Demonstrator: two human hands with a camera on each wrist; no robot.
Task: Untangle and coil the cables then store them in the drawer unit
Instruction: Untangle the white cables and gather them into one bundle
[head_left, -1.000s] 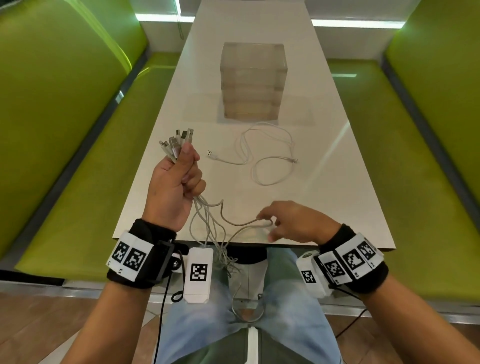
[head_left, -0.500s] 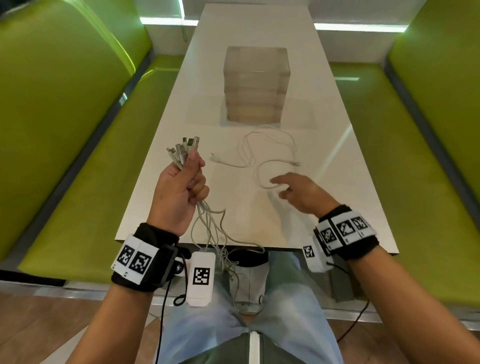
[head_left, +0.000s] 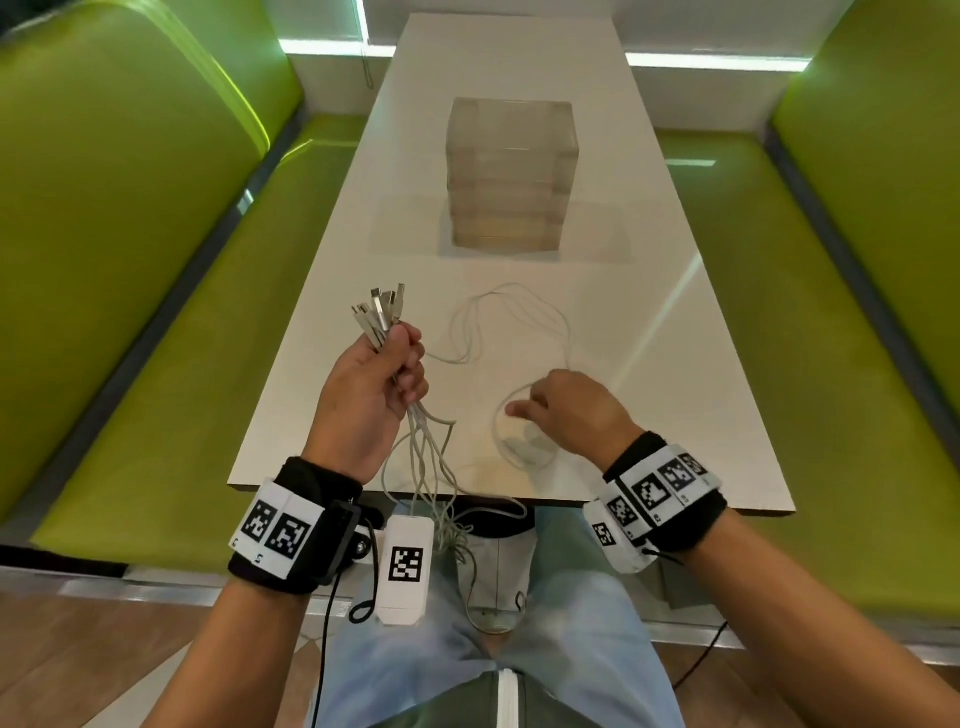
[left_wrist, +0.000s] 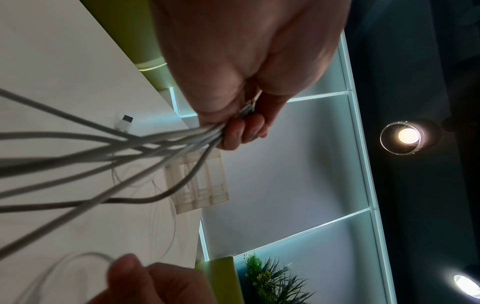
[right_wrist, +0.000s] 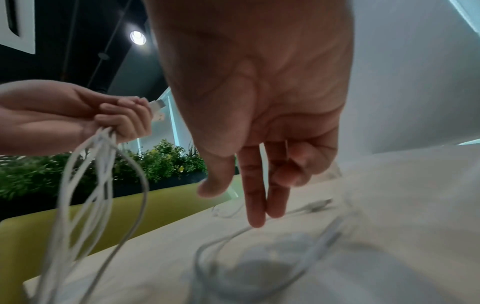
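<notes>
My left hand (head_left: 382, 382) is raised over the white table (head_left: 665, 322) and grips a bundle of white cables (head_left: 431, 467) near their USB plugs (head_left: 382, 312). The bundle hangs over the near edge into my lap. In the left wrist view the strands (left_wrist: 166, 142) fan out from my fist. One loose white cable (head_left: 519, 306) lies on the table, with a loop (head_left: 497, 431) under my right hand (head_left: 563, 410). In the right wrist view its straight index and middle fingertips (right_wrist: 255, 222) touch that loop (right_wrist: 221, 240), thumb apart. The translucent drawer unit (head_left: 511, 171) stands shut farther back.
Green padded benches (head_left: 130, 270) (head_left: 862, 322) flank the table on both sides. The table's near edge (head_left: 675, 501) is just in front of my wrists. Green plants (right_wrist: 155, 160) stand beyond the left bench.
My right hand left the bundle near the table edge, reached out to the loose cable, then came back toward me, and the cable's loop came with it. The left hand kept its grip.
</notes>
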